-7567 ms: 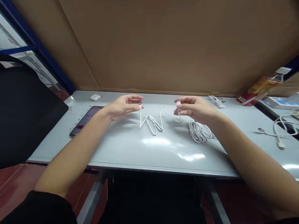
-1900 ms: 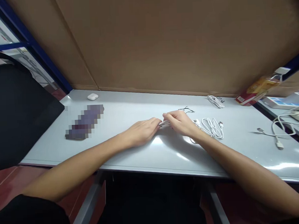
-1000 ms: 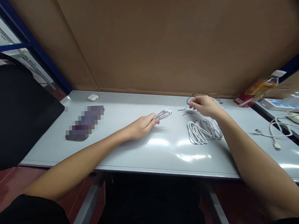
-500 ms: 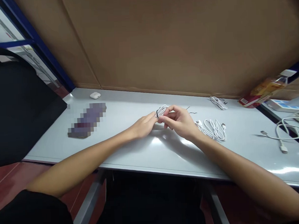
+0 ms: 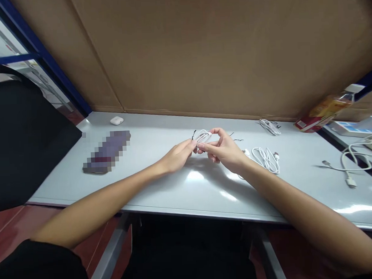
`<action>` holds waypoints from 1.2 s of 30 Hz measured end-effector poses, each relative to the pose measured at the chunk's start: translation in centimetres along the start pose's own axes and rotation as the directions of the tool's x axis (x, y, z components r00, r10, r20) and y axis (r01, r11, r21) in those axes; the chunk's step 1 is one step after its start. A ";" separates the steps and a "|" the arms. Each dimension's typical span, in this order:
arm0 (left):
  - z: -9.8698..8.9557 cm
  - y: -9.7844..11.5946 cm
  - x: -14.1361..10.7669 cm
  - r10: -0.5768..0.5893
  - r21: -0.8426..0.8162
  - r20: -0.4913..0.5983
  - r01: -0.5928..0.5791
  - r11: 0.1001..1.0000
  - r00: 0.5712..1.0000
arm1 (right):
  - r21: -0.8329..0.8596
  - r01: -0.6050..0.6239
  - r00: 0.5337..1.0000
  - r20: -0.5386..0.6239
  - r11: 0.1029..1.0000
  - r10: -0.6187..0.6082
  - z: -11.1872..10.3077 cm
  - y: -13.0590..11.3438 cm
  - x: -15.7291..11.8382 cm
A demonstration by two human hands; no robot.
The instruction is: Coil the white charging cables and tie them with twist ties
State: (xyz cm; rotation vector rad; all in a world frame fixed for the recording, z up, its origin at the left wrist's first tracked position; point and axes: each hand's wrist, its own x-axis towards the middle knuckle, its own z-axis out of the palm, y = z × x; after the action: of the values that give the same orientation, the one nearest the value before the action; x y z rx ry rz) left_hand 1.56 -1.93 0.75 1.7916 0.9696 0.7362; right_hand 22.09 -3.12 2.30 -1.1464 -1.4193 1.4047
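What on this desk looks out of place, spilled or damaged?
Nothing looks spilled or damaged. Only the loose cable at the far right looks untidy: it sprawls over the right edge of the desk, its plugs free, while the held cable is coiled.

The left hand (image 5: 178,156) and right hand (image 5: 226,151) pinch close together, 2 bare forearms (image 5: 114,196) angled inward.

Cable coil (image 5: 203,136) between left hand (image 5: 178,155) and right hand (image 5: 224,151)

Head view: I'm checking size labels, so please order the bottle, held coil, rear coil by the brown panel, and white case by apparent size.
Largest: bottle
Unranked: held coil and rear coil look alike; the held one is partly hidden
Smallest: white case
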 end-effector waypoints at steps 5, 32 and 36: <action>0.0 0.2 0.1 0.008 -0.223 0.131 0.022 0.975 0.991 | -0.075 0.051 0.974 0.226 0.996 -0.033 -0.9 -0.3 0.4; 0.7 -0.3 -0.3 -0.055 0.019 -0.050 0.056 0.998 0.997 | -0.116 -0.046 0.996 0.066 0.992 0.054 -0.7 0.7 0.9; 0.4 -0.4 0.0 -0.070 -0.090 0.004 0.070 0.993 0.998 | -0.134 0.014 1.000 -0.026 0.991 -0.017 -0.1 0.9 1.0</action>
State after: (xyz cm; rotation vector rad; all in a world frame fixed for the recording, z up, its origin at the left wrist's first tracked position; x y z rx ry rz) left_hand 1.72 -2.02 0.20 1.6712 0.9790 0.7238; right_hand 21.95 -2.20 1.33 -1.2317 -1.5191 1.2945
